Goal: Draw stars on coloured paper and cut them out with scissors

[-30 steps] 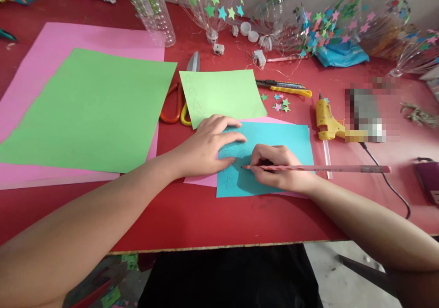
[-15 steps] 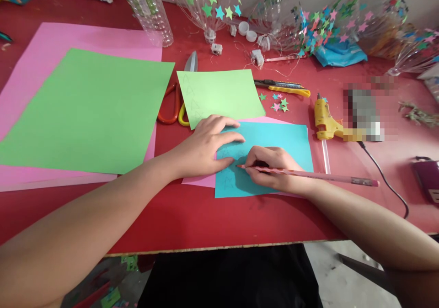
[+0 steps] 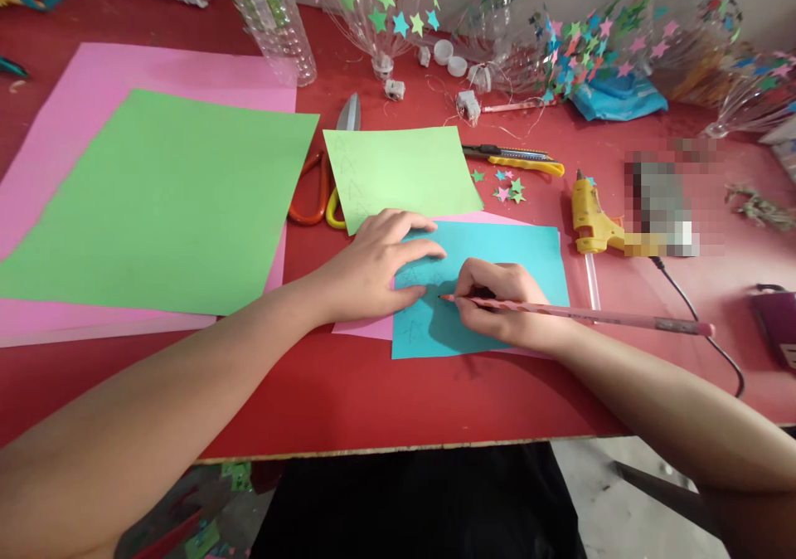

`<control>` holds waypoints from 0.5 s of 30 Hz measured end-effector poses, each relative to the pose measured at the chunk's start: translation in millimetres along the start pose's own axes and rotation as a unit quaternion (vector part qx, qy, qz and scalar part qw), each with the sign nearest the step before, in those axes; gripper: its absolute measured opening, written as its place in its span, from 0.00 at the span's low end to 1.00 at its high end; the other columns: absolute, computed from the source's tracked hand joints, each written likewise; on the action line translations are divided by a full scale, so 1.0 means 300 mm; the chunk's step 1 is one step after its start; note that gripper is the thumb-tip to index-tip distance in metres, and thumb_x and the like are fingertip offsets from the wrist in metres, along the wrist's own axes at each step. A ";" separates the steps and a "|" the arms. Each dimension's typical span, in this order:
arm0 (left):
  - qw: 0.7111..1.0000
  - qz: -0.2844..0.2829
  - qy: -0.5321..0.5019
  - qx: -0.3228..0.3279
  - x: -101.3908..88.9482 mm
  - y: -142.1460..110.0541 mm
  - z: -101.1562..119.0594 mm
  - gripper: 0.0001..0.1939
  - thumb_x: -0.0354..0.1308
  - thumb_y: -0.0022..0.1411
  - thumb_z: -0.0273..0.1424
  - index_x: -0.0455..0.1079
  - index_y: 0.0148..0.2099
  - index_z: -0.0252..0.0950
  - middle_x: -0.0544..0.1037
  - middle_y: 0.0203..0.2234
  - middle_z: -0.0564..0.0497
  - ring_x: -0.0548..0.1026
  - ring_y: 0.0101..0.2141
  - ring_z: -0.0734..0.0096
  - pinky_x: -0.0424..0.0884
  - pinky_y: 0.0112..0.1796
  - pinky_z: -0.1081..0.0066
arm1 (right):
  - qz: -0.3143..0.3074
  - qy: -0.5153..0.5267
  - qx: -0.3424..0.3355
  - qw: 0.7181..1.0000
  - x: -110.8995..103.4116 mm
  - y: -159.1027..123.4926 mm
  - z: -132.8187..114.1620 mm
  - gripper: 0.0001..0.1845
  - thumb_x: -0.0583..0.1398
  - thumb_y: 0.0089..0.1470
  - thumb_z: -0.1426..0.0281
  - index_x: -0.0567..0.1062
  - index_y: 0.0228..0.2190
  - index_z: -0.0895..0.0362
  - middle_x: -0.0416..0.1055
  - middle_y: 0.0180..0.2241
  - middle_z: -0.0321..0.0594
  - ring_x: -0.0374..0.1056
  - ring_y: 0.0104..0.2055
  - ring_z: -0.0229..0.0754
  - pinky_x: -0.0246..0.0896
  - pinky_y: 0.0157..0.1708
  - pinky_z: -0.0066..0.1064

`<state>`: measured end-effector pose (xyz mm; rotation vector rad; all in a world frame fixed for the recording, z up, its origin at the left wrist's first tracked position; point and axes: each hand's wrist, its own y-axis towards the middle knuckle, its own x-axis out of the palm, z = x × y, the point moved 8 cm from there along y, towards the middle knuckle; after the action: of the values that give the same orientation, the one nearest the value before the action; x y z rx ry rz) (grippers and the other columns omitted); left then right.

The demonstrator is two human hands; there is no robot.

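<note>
My right hand [image 3: 501, 298] grips a pink pencil [image 3: 597, 314], its tip on or just over a blue sheet of paper [image 3: 522, 248]. Faint star outlines run down the left part of that sheet. With fingers spread, my left hand [image 3: 391, 264] lies across the blue sheet's left edge and holds nothing. Pink paper [image 3: 361, 327] peeks out from beneath the blue sheet. Just beyond my left hand is a light green sheet [image 3: 404, 169] with pencilled stars along its left side. Scissors [image 3: 317, 190] with red and yellow handles lie partly under it.
Large green paper [image 3: 162, 202] rests on pink sheets [image 3: 80, 86] at left. A yellow utility knife [image 3: 528, 163], cut paper stars [image 3: 510, 190] and a yellow glue gun [image 3: 588, 215] with a cord lie to the right. Star-covered plastic bottle pieces [image 3: 379, 12] line the back.
My right hand and the pencil have shifted slightly to the right over the blue sheet. My left hand stays in place on the paper.
</note>
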<state>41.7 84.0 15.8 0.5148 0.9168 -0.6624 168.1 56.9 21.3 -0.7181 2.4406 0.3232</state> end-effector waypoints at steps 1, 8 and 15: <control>1.000 0.000 0.000 0.000 0.000 0.000 0.000 0.17 0.59 0.61 0.34 0.71 0.53 0.42 0.66 0.58 0.43 0.62 0.59 0.50 0.58 0.59 0.48 | 0.003 -0.002 0.002 1.000 -0.002 -0.001 0.001 0.07 0.56 0.49 0.77 0.63 0.26 0.55 0.61 0.20 0.28 0.55 0.21 0.30 0.50 0.22 0.22; 1.000 0.003 0.001 0.006 -0.003 0.000 0.003 0.18 0.59 0.61 0.33 0.72 0.53 0.40 0.66 0.58 0.43 0.62 0.59 0.50 0.58 0.60 0.48 | 0.020 -0.010 0.013 1.000 -0.009 -0.004 0.007 0.08 0.56 0.48 0.77 0.62 0.25 0.54 0.58 0.20 0.28 0.53 0.20 0.30 0.48 0.21 0.23; 1.000 0.002 -0.002 0.005 -0.002 0.000 0.002 0.17 0.59 0.61 0.34 0.72 0.53 0.41 0.66 0.58 0.43 0.62 0.59 0.50 0.58 0.60 0.49 | 0.023 -0.017 0.027 0.999 -0.015 -0.007 0.014 0.08 0.55 0.47 0.78 0.61 0.25 0.53 0.58 0.20 0.28 0.53 0.21 0.31 0.48 0.21 0.23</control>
<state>41.9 83.8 16.8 0.5238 0.9101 -0.6647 174.4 58.7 20.4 -0.6297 2.4258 0.2836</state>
